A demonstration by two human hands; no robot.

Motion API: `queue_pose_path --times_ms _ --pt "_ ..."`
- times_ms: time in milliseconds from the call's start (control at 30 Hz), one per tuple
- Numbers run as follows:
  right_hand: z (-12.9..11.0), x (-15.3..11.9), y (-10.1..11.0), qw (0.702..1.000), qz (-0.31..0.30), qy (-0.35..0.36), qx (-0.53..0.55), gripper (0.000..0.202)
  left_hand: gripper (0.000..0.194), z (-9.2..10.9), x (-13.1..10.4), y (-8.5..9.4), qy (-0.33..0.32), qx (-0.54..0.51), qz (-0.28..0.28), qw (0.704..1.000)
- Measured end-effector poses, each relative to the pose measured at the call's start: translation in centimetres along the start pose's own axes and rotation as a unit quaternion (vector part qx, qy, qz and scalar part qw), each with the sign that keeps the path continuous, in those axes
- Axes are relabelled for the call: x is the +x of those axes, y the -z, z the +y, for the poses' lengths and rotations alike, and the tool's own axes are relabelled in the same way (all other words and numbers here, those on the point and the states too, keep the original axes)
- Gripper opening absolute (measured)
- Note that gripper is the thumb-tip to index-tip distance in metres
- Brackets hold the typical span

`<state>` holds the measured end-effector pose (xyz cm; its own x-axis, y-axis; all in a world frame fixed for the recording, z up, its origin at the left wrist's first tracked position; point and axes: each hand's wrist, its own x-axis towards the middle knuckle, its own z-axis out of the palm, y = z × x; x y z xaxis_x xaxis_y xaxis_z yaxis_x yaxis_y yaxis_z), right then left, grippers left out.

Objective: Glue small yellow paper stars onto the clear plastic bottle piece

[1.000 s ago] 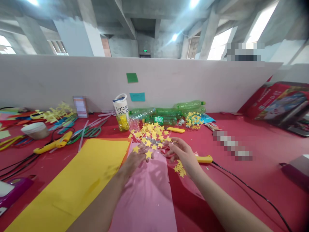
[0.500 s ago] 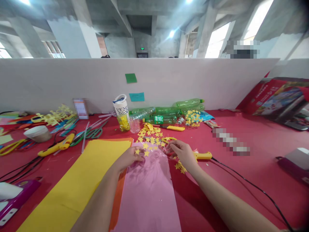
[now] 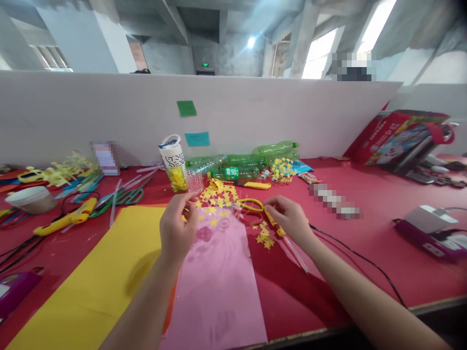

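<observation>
My left hand (image 3: 178,226) is above the edge where the yellow sheet (image 3: 109,262) meets the pink sheet (image 3: 222,282). Its fingers are curled to the thumb, a yellow speck showing between them; I cannot make out what it is. My right hand (image 3: 290,218) is closed on a yellow glue gun (image 3: 273,222), and a clear glue stick (image 3: 297,255) sticks out towards me. Left of it lie scissors (image 3: 251,206) with yellow and red handles. Small yellow stars (image 3: 221,194) are heaped behind the pink sheet, and more stars (image 3: 265,237) lie beside it. A clear round piece (image 3: 224,222) rests on the pink sheet.
Green plastic bottles (image 3: 244,160) line the white partition (image 3: 233,112), near a white-and-yellow cup (image 3: 173,165) and a yellow cutter (image 3: 257,185). A second glue gun (image 3: 67,216) and green scissors (image 3: 127,195) lie left. A purple power strip (image 3: 434,243) sits right, with the gun's cord (image 3: 357,253) trailing nearer.
My left hand has lifted off the pink sheet and moved left. The right hand has moved onto the glue gun, which has turned, baring the scissors. The whole view has shifted a little.
</observation>
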<state>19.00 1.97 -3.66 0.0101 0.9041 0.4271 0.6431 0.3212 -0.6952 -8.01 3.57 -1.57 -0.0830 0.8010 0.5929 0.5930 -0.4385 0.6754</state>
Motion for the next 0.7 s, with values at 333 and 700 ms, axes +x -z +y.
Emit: queue_pose_path --times_ms 333,700 --pt "1.3 -3.6 -0.1 0.949 -0.148 0.2 -0.193 0.011 0.034 4.6 -6.4 -2.5 -0.272 -0.065 -0.299 0.913" --pt "1.9 -4.3 0.6 0.945 -0.182 0.212 -0.172 0.005 0.02 4.2 -7.7 -5.0 -0.245 -0.005 -0.461 0.853"
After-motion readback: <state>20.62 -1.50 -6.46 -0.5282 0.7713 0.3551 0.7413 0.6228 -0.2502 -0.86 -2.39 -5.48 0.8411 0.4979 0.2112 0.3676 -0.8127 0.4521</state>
